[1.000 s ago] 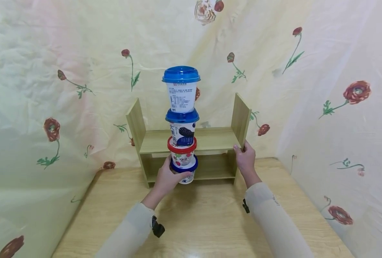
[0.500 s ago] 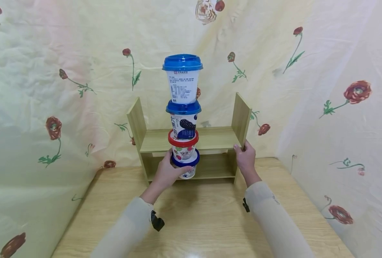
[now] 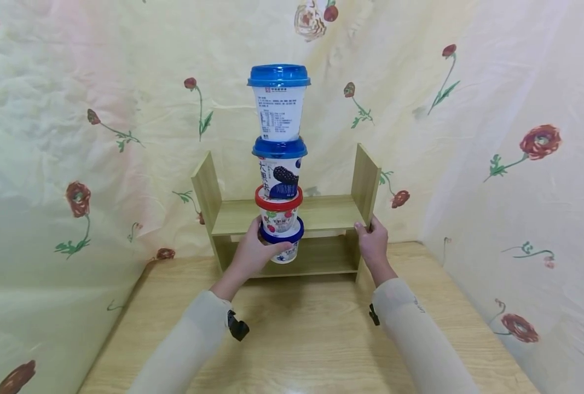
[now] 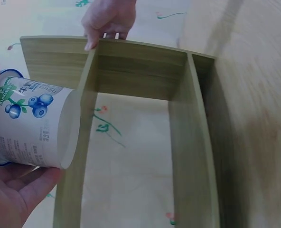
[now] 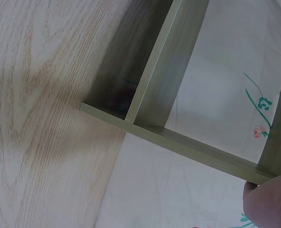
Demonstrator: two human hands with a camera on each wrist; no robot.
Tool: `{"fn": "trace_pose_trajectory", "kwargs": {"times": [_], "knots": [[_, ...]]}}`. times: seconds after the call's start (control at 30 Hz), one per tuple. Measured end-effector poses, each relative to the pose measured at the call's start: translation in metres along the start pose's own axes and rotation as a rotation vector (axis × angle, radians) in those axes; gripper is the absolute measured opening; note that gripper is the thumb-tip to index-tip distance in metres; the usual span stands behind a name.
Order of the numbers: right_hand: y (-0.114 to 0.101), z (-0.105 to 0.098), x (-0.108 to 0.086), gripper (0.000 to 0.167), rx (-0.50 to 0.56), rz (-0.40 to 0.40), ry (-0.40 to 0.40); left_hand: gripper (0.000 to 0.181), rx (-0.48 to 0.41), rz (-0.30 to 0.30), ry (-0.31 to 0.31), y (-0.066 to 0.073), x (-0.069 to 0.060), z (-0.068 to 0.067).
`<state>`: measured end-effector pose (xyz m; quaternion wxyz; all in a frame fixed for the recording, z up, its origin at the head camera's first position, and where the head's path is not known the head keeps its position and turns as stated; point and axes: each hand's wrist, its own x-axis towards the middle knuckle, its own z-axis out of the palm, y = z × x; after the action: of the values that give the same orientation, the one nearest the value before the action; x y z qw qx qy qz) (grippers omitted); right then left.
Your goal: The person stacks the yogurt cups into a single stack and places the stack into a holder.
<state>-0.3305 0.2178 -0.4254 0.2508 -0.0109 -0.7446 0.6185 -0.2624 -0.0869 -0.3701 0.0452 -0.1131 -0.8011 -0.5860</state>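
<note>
My left hand point(image 3: 253, 250) grips the lowest cup of an upright stack, a white yogurt cup with a dark blue lid point(image 3: 283, 236). Blueberries are printed on that bottom cup point(image 4: 31, 118) in the left wrist view. Above it rest a red-lidded cup point(image 3: 279, 213), a blue-lidded cup with a blackberry picture point(image 3: 280, 174) and a larger cup with a bright blue lid point(image 3: 279, 106). The stack is held in the air in front of a small wooden shelf point(image 3: 331, 213). My right hand point(image 3: 373, 244) holds the shelf's right side panel, thumb at the front edge of the upper board.
The two-tier shelf stands on a light wooden table point(image 3: 292, 334). Its side panels point(image 3: 207, 186) rise on both sides above the upper board. Flower-printed cloth point(image 3: 410, 109) hangs behind and at both sides.
My left hand has risen with the whole stack, now higher against the cloth. The right hand keeps its hold on the shelf, which stands still.
</note>
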Motion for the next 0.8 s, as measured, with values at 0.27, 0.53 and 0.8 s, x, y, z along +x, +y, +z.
{"fn": "trace_pose_trajectory", "kwargs": {"times": [0.27,0.53,0.8], "knots": [[0.002,0.001,0.000,0.036,0.013,-0.010,0.012,0.097,-0.002,0.007,0.004,0.008,0.005,-0.002],[0.002,0.001,0.000,0.038,0.023,0.006,0.011,0.096,0.020,0.031,0.013,0.011,0.014,-0.003],[0.003,0.002,0.001,0.041,0.037,0.022,0.002,0.095,0.026,0.032,0.006,0.015,0.025,-0.004]]}}
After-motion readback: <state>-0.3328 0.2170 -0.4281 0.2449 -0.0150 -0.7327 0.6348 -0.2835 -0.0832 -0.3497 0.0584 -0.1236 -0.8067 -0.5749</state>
